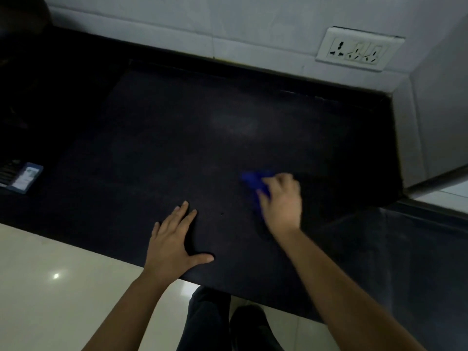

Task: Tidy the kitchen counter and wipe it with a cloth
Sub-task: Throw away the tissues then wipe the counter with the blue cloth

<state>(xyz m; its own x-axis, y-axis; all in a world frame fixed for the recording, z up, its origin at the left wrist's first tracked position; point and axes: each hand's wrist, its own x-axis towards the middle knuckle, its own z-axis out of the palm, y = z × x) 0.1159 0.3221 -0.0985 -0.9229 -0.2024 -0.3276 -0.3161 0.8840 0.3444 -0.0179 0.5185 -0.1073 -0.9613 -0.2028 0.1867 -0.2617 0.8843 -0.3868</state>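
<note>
A dark, nearly black kitchen counter [177,138] fills the middle of the view. My right hand [279,201] presses a blue cloth [253,179] onto the counter at the right of centre; the hand is motion-blurred and covers most of the cloth. My left hand [173,239] lies flat on the counter near its front edge, fingers spread, holding nothing.
A small blue and white box [25,177] lies at the counter's left edge beside a dark grille. A white wall socket plate [358,49] sits on the tiled back wall. A tiled wall corner [430,117] closes the right side. Pale floor shows below the front edge.
</note>
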